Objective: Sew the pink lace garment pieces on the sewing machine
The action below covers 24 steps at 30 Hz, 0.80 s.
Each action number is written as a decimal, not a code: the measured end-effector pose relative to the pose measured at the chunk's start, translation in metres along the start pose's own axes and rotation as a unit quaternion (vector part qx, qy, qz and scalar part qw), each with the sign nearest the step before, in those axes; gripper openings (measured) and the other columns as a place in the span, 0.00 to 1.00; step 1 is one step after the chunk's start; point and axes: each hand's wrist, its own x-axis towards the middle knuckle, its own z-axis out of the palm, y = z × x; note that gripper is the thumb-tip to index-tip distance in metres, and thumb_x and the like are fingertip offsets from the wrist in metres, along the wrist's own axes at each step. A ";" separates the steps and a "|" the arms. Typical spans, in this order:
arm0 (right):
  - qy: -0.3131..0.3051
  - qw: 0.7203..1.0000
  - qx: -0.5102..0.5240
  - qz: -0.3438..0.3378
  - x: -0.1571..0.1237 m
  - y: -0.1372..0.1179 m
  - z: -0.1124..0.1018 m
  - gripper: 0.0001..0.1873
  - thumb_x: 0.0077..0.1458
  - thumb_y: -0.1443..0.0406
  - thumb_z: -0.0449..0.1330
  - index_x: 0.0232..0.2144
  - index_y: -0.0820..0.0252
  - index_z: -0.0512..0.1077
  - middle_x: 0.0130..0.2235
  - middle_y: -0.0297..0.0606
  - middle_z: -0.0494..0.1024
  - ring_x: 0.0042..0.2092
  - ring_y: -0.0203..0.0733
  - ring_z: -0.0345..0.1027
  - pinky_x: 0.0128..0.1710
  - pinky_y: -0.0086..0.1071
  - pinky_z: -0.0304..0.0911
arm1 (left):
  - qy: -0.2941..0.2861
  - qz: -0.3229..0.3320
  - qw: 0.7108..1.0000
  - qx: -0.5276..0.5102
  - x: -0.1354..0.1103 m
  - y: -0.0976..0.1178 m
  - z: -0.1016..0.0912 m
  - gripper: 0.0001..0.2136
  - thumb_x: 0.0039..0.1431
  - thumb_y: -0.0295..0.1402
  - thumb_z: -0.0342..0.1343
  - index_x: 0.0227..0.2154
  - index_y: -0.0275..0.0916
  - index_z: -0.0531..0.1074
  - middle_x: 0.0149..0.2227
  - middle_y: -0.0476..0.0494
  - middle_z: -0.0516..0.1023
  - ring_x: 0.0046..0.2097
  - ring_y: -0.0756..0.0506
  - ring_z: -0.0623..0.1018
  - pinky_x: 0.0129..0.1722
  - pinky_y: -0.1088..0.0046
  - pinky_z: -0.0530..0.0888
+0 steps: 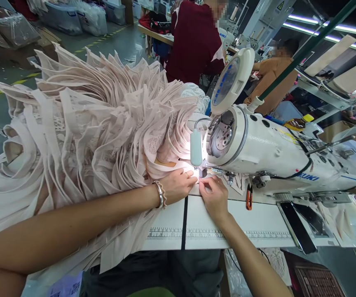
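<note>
L hand (178, 185) lies on the pale pink cloth (116, 123) nr the needle area, fingers curled in; can't tell if it grips a fold or only presses
R hand (215, 198) faces it from the other side, thumb & index narrow, tips almost meeting at the cloth edge; can't tell if cloth is pinched btwn them
Both sets of fingertips are v. close together, in the bright spot below the pale green block (196, 148) that hangs at the front of the sewing mach (267, 140)
L wrist wears bracelets (160, 194), & a ring (188, 175) sits on a L finger
Cloth is heaped high L of the mach, many layers w/ lacy parts, spilling over the near edge of the table (242, 212); one part runs in under the hands
Round cover (233, 80) stands tilted up over the mach head
Orange snips (249, 199) lie just R of the R hand, nr the mach base; phone (297, 227) is further R, by the table's near edge
Ruler scale (205, 235) runs along that edge, crossed by a black strip (184, 222)
Behind: a person in maroon (193, 41), another in brown (273, 76), & plastic tubs (62, 18) on the floor, far L
</note>
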 end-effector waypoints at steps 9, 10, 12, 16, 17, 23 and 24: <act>-0.042 0.998 0.002 -0.042 -0.003 0.009 -0.007 0.10 0.64 0.68 0.55 0.39 0.55 0.77 0.33 0.36 0.82 0.35 0.41 0.72 0.40 0.36 0.66 | 0.024 -0.042 0.998 -0.046 -0.001 -0.005 0.004 0.14 0.71 0.23 0.42 0.35 0.33 0.73 0.31 0.43 0.70 0.36 0.46 0.70 0.38 0.70 0.68; -0.044 0.998 -0.001 -0.043 -0.003 0.009 -0.007 0.10 0.64 0.68 0.55 0.39 0.55 0.77 0.33 0.36 0.82 0.35 0.41 0.73 0.41 0.36 0.66 | 0.018 -0.036 0.998 -0.045 -0.001 -0.004 0.004 0.14 0.70 0.23 0.42 0.35 0.33 0.73 0.31 0.43 0.70 0.36 0.45 0.70 0.38 0.69 0.68; -0.048 0.998 -0.005 -0.049 -0.003 0.009 -0.009 0.11 0.62 0.69 0.55 0.39 0.55 0.77 0.34 0.35 0.83 0.36 0.42 0.74 0.43 0.37 0.65 | 0.013 -0.026 0.999 -0.041 -0.001 -0.004 0.004 0.14 0.70 0.22 0.42 0.35 0.33 0.73 0.31 0.43 0.70 0.36 0.45 0.70 0.38 0.69 0.68; -0.050 0.995 0.008 -0.091 -0.004 0.009 -0.014 0.17 0.57 0.73 0.53 0.42 0.54 0.79 0.40 0.35 0.84 0.40 0.42 0.75 0.46 0.39 0.65 | 0.034 -0.031 0.998 -0.030 -0.001 -0.001 0.005 0.14 0.69 0.21 0.43 0.32 0.32 0.73 0.30 0.42 0.70 0.36 0.45 0.70 0.38 0.69 0.69; -0.055 0.994 0.008 -0.099 -0.004 0.010 -0.015 0.18 0.56 0.73 0.53 0.42 0.53 0.79 0.41 0.35 0.84 0.41 0.43 0.75 0.47 0.39 0.65 | 0.039 -0.034 0.998 -0.030 -0.001 0.000 0.005 0.14 0.69 0.21 0.43 0.32 0.32 0.73 0.30 0.42 0.70 0.36 0.45 0.70 0.37 0.69 0.69; -0.091 0.993 0.015 -0.074 -0.003 0.012 -0.014 0.20 0.55 0.74 0.52 0.40 0.51 0.81 0.39 0.35 0.80 0.43 0.43 0.72 0.47 0.39 0.65 | 0.029 -0.077 0.994 -0.069 -0.005 0.000 -0.001 0.14 0.69 0.22 0.42 0.32 0.34 0.71 0.35 0.40 0.74 0.39 0.44 0.72 0.40 0.67 0.72; -0.091 0.994 0.023 -0.065 -0.002 0.012 -0.013 0.21 0.56 0.75 0.52 0.39 0.50 0.81 0.38 0.35 0.79 0.42 0.42 0.71 0.46 0.38 0.65 | 0.025 -0.082 0.993 -0.077 -0.006 -0.001 -0.003 0.13 0.69 0.22 0.42 0.34 0.33 0.71 0.39 0.38 0.75 0.42 0.44 0.73 0.43 0.65 0.73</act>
